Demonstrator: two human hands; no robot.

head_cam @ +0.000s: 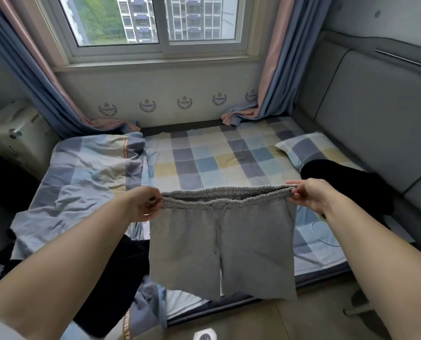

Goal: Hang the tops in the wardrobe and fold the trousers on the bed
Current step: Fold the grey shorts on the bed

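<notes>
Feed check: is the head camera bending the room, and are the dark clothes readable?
Head view: wide-angle distortion bows the window frame and curtains; daylight is soft, no glare; grey elastic-waist shorts sharp between left hand and right hand; black garment shows no detail.

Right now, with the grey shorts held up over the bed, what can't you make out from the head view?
- Dark garment at the bed's left: top or trousers unclear, partly behind the grey shorts and left forearm.
- Black garment near the pillow: type unclear, partly behind the right hand.
- Wardrobe: out of frame.
- Left hand: fingertips hidden behind the waistband.
</notes>
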